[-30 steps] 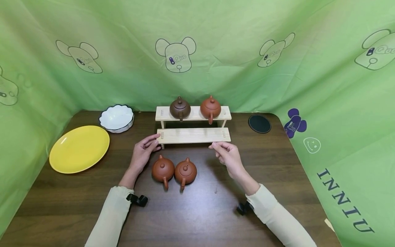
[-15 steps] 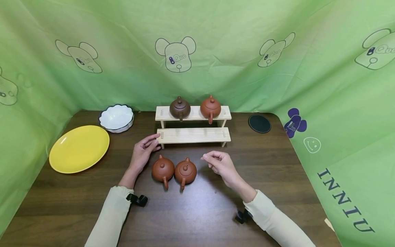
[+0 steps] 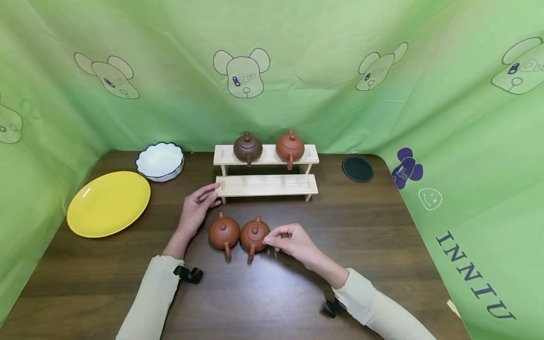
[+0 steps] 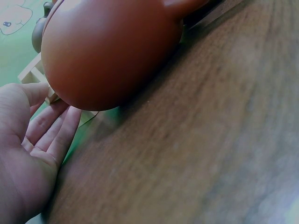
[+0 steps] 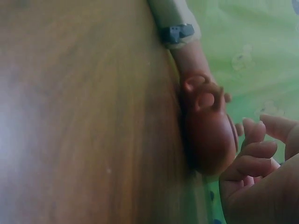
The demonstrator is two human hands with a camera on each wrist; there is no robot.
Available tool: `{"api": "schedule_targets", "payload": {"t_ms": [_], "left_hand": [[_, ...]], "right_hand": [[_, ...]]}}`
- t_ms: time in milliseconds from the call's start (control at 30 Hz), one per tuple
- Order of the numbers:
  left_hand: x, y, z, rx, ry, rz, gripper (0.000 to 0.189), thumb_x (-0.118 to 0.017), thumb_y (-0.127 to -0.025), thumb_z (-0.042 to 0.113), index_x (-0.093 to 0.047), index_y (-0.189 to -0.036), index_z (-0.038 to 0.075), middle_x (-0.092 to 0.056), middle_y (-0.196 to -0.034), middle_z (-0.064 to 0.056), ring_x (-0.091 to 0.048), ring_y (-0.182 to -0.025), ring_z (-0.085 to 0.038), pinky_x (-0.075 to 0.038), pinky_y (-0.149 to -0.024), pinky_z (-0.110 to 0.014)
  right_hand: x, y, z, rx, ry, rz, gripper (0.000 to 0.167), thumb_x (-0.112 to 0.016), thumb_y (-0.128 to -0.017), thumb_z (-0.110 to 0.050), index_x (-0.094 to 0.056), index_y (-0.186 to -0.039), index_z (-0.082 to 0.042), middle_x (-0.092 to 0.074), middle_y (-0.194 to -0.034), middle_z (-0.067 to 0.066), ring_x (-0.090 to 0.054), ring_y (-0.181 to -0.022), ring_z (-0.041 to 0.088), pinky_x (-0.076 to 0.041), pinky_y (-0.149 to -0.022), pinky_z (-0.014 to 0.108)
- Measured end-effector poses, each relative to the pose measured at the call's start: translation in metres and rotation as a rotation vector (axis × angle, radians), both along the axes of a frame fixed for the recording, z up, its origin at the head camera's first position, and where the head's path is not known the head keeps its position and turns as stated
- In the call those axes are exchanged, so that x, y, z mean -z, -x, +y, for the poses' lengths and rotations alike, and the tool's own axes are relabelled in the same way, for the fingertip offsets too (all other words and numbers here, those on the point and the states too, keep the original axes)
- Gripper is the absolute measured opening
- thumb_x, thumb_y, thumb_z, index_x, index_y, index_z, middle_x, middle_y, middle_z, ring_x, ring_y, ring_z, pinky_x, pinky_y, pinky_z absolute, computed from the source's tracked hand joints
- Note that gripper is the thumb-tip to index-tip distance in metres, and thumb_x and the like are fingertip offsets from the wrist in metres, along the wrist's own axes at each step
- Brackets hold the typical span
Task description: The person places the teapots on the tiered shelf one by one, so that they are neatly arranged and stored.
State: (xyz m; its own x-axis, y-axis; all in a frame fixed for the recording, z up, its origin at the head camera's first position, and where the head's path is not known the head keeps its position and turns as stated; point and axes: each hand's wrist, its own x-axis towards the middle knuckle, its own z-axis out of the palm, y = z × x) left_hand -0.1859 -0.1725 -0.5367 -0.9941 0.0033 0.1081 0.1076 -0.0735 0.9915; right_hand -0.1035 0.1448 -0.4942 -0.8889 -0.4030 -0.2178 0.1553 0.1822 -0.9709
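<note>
In the head view, two reddish-brown clay teapots stand side by side on the table: the left teapot (image 3: 224, 232) and the right teapot (image 3: 254, 234), handles toward me. Behind them is a two-step wooden stand (image 3: 266, 185). My left hand (image 3: 197, 208) holds the left end of its lower step between thumb and fingers. At the right teapot's side, my right hand (image 3: 293, 242) has loosely bent fingers with nothing between them; its fingertips overlap the pot. In the right wrist view, those fingers (image 5: 254, 156) are beside the teapot body (image 5: 210, 140).
On the upper step sit a dark brown teapot (image 3: 248, 149) and an orange-brown teapot (image 3: 290, 148). A yellow plate (image 3: 108, 204) and a white scalloped bowl (image 3: 160, 162) are at the left. A black round coaster (image 3: 358, 169) lies at the back right, near the green curtain (image 3: 323, 71).
My right hand has moved from the lower step's right front edge toward me and left, to the right teapot. My left hand stays at the stand; the teapots stand where they were.
</note>
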Motion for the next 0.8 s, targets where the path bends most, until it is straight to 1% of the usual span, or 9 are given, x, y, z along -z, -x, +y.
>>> {"api": "schedule_targets", "payload": {"t_ms": [100,200,300,433,567,633,700,800], "left_hand": [[0.000,0.000,0.000,-0.001,-0.005,-0.002,0.036,-0.065,-0.112,0.003,-0.066,-0.145,-0.012,-0.079,-0.126,0.012,-0.078,-0.102,-0.003,-0.069,-0.094,-0.026],[0.000,0.000,0.001,-0.005,-0.016,-0.002,0.036,-0.065,-0.112,0.001,-0.065,-0.145,-0.013,-0.079,-0.128,0.008,-0.078,-0.103,-0.003,-0.069,-0.094,-0.027],[0.001,0.000,0.001,-0.006,-0.025,-0.004,0.035,-0.064,-0.112,0.000,-0.065,-0.144,-0.013,-0.079,-0.129,0.006,-0.078,-0.102,-0.004,-0.069,-0.094,-0.026],[0.000,0.001,0.001,-0.011,-0.032,-0.004,0.035,-0.065,-0.111,-0.001,-0.066,-0.143,-0.014,-0.079,-0.131,0.002,-0.078,-0.103,-0.004,-0.069,-0.094,-0.026],[0.000,0.002,0.001,-0.011,-0.019,-0.007,0.035,-0.065,-0.111,-0.001,-0.066,-0.144,-0.013,-0.076,-0.137,-0.008,-0.078,-0.103,-0.004,-0.069,-0.094,-0.027],[0.000,0.002,0.001,-0.010,-0.014,-0.007,0.035,-0.065,-0.111,-0.001,-0.066,-0.144,-0.012,-0.074,-0.141,-0.015,-0.078,-0.103,-0.004,-0.069,-0.094,-0.027],[0.000,0.002,0.001,-0.009,-0.010,-0.010,0.035,-0.064,-0.112,0.000,-0.066,-0.145,-0.012,-0.072,-0.143,-0.019,-0.078,-0.103,-0.004,-0.069,-0.094,-0.027],[0.001,0.001,0.000,-0.001,-0.012,-0.004,0.036,-0.064,-0.112,0.001,-0.066,-0.145,-0.012,-0.075,-0.139,-0.010,-0.078,-0.104,-0.003,-0.069,-0.094,-0.026]], "right_hand": [[0.001,-0.004,-0.002,-0.032,0.010,-0.019,0.021,-0.079,-0.102,-0.012,-0.082,-0.105,0.009,-0.072,-0.076,-0.002,-0.058,-0.066,0.007,-0.044,-0.054,0.014],[0.001,-0.008,-0.004,-0.071,0.007,-0.048,0.021,-0.079,-0.102,-0.013,-0.083,-0.107,0.008,-0.072,-0.075,-0.002,-0.057,-0.064,0.006,-0.042,-0.053,0.014],[0.002,-0.011,-0.006,-0.109,-0.006,-0.079,0.022,-0.079,-0.103,-0.014,-0.084,-0.111,0.005,-0.068,-0.072,-0.003,-0.053,-0.061,0.005,-0.039,-0.049,0.013],[0.003,-0.014,-0.007,-0.133,0.007,-0.130,0.025,-0.077,-0.106,-0.015,-0.083,-0.120,0.005,-0.069,-0.073,-0.005,-0.048,-0.056,0.003,-0.036,-0.045,0.013],[0.003,-0.016,-0.006,-0.139,0.067,-0.201,0.031,-0.074,-0.107,-0.016,-0.079,-0.127,0.007,-0.068,-0.076,-0.006,-0.044,-0.054,0.002,-0.033,-0.044,0.013],[0.004,-0.018,-0.005,-0.144,0.111,-0.247,0.034,-0.073,-0.107,-0.015,-0.076,-0.130,0.009,-0.068,-0.078,-0.007,-0.044,-0.054,0.002,-0.032,-0.045,0.012],[0.004,-0.019,-0.005,-0.147,0.153,-0.293,0.035,-0.071,-0.108,-0.014,-0.074,-0.132,0.011,-0.068,-0.079,-0.006,-0.044,-0.055,0.001,-0.033,-0.045,0.012],[0.006,-0.022,-0.007,-0.148,0.213,-0.366,0.035,-0.069,-0.108,-0.012,-0.073,-0.135,0.011,-0.068,-0.079,-0.006,-0.045,-0.055,0.000,-0.033,-0.046,0.010]]}}
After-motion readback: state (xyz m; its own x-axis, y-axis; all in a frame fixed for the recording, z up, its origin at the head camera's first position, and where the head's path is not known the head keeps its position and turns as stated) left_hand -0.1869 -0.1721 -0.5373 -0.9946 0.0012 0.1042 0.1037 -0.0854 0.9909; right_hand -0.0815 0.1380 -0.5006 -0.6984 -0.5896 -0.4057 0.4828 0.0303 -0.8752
